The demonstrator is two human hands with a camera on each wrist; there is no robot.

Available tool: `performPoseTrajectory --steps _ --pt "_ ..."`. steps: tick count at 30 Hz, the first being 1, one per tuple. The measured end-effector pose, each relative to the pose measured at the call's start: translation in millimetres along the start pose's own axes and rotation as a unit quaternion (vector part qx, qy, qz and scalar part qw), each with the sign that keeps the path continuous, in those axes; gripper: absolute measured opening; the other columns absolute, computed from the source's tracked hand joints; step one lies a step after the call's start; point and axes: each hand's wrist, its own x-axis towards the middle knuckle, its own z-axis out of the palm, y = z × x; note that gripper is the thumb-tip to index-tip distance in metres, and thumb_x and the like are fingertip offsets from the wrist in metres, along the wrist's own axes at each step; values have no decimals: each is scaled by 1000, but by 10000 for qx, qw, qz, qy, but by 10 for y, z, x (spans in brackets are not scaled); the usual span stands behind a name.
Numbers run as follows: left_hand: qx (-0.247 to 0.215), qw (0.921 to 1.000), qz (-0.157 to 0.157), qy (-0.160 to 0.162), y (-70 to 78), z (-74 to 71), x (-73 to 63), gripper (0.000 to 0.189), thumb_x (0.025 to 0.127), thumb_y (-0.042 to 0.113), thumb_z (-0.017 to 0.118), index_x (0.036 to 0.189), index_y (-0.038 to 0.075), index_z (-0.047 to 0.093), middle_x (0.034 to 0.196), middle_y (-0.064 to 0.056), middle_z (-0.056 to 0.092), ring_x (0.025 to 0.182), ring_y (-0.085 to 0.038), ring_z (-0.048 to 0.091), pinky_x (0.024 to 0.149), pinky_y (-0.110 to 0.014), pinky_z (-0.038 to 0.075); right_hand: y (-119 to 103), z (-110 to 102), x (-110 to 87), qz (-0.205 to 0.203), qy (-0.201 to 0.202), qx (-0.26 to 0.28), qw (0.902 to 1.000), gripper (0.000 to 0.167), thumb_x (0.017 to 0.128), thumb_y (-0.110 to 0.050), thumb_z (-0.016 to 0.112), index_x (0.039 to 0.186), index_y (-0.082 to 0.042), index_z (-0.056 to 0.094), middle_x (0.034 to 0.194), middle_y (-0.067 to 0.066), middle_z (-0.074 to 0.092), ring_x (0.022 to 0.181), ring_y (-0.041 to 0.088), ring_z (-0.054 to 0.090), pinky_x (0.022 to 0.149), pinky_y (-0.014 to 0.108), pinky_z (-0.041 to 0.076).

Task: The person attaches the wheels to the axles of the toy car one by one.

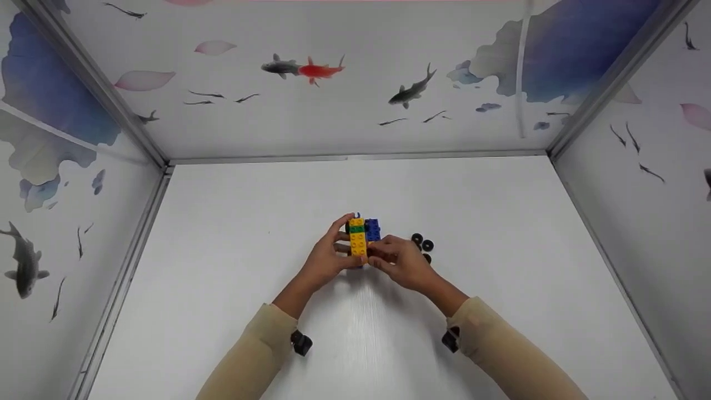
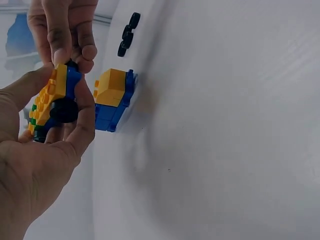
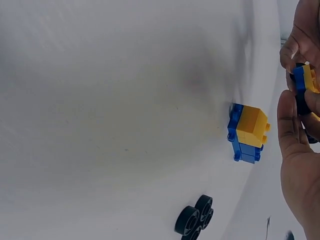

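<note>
A toy brick car [image 1: 357, 242] with yellow bricks, a green band, a blue base and black wheels is held above the white table. My left hand [image 1: 323, 263] grips it from the left, thumb at the near end and fingers along the far side. One black wheel [image 2: 64, 110] shows on its side in the left wrist view. At the near end of the car, my right hand [image 1: 405, 264] pinches another black wheel [image 3: 302, 104] against the blue base. Beside the hands stands a second brick vehicle [image 3: 250, 127], blue with a sloped yellow block, its blue axle stubs bare.
Several loose black wheels [image 1: 427, 245] lie in a cluster on the table [image 1: 222, 311], just right of my right hand. White panels [image 1: 355, 128] printed with fish close off the back and both sides.
</note>
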Motion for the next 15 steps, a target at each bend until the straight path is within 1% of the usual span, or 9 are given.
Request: performPoseTrajectory --steps 3,6,10,13,15 --pt "561 9984 23 83 28 9 -4 105 90 29 95 171 47 32 150 -10 63 129 -32 66 108 -51 62 -1 13 6 -53 6 -39 10000 41 104 -18 79 144 -8 74 118 9 75 106 18 74 97 34 67" --pt "969 9952 17 112 38 17 -1 108 88 29 96 172 45 30 151 -10 62 130 -33 65 110 -54 59 -10 24 9 -87 -39 -5 10000 40 105 -18 78 143 -7 74 118 10 75 108 20 75 97 34 68" --pt "1190 9928 20 135 37 22 9 110 87 23 97 173 42 30 157 -12 55 130 -34 65 109 -52 61 -8 40 12 -41 -78 -68 9999 38 105 -20 78 141 -8 76 119 9 75 110 20 74 96 33 67" --pt "1232 9921 102 204 32 21 11 110 86 20 98 172 38 32 163 -14 41 126 -33 67 106 -48 63 -6 48 15 -10 -95 -175 9998 37 106 -21 77 141 -10 77 119 9 75 108 19 73 96 34 68" --pt "1270 9914 217 245 26 21 15 108 86 18 98 172 34 34 168 -13 32 123 -32 68 107 -47 63 -6 51 15 -15 -111 -225 9997 37 107 -22 76 142 -10 76 119 9 75 107 18 72 96 35 68"
